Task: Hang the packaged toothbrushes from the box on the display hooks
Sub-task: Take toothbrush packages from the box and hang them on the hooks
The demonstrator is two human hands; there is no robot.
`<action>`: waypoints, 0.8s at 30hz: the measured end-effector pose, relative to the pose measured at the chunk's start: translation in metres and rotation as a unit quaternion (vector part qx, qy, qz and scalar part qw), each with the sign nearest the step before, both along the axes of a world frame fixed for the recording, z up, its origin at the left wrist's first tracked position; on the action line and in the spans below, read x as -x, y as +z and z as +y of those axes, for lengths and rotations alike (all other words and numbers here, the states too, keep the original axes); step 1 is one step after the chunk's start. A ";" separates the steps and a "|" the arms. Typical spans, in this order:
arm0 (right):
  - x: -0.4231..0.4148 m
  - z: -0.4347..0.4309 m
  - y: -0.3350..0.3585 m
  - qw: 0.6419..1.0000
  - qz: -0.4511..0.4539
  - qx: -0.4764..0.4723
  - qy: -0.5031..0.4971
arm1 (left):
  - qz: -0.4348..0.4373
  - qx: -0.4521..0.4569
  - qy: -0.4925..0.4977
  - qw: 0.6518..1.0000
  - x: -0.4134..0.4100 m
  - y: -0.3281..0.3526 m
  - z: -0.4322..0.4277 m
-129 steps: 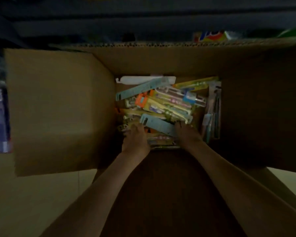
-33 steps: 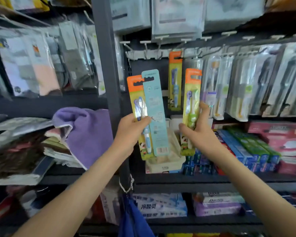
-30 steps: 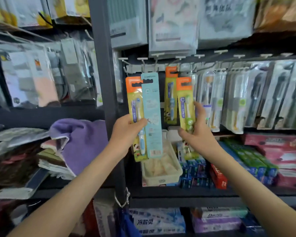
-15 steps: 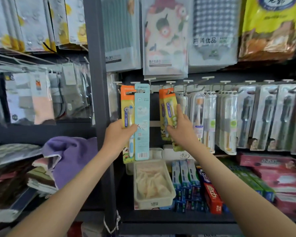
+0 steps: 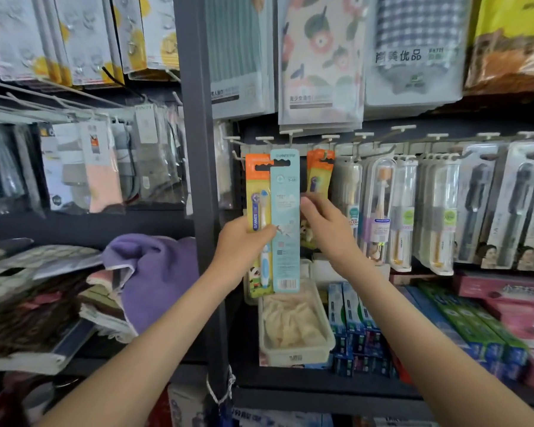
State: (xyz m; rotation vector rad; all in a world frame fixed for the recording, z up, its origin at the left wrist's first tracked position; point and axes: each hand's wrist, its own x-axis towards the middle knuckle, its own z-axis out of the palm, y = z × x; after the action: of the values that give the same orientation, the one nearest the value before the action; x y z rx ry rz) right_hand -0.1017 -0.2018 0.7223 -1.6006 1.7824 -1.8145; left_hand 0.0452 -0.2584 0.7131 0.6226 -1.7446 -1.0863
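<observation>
Gripping two toothbrush packs [image 5: 258,192], left fingers [image 5: 264,235] curl; relaxed right fingers [image 5: 308,207] touch the blue pack [image 5: 285,180].

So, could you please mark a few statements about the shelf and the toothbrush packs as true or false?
1. The left hand holds an orange-topped pack and a light blue pack. True.
2. Other orange packs hang on a hook right of the blue one. True.
3. The purple towel lies right of the hooks. False: it lies on the left shelves.
4. The tray holds toothpaste. False: it holds pale crumpled material; toothpaste boxes stand beside it.
</observation>
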 end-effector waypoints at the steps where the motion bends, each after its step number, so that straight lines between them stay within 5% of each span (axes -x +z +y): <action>1: -0.005 0.006 0.000 0.993 -0.069 0.002 0.094 | 0.003 -0.005 -0.016 1.000 0.001 0.001 0.002; 4: -0.009 0.020 -0.002 0.948 -0.188 -0.023 0.254 | 0.003 -0.027 -0.052 0.998 0.005 0.006 0.010; 8: -0.013 0.027 -0.007 0.915 -0.241 -0.015 0.323 | 0.004 -0.033 -0.049 0.998 0.013 0.007 0.014; 14: -0.027 0.020 -0.018 0.982 -0.131 0.056 0.128 | 0.019 -0.020 -0.040 0.999 0.026 -0.002 0.022; 20: -0.007 0.017 -0.014 0.988 -0.130 0.082 -0.020 | 0.044 -0.039 -0.042 0.997 0.019 0.005 0.014; 24: 0.013 0.011 -0.005 0.993 0.005 0.040 -0.110 | 0.040 -0.032 -0.039 0.998 0.010 0.008 0.005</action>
State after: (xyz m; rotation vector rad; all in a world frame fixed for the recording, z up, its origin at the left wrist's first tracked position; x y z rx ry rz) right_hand -0.1148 -0.1903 0.7174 -1.4921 1.9838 -1.9995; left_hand 0.0356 -0.2531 0.7215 0.5467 -1.6815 -1.2089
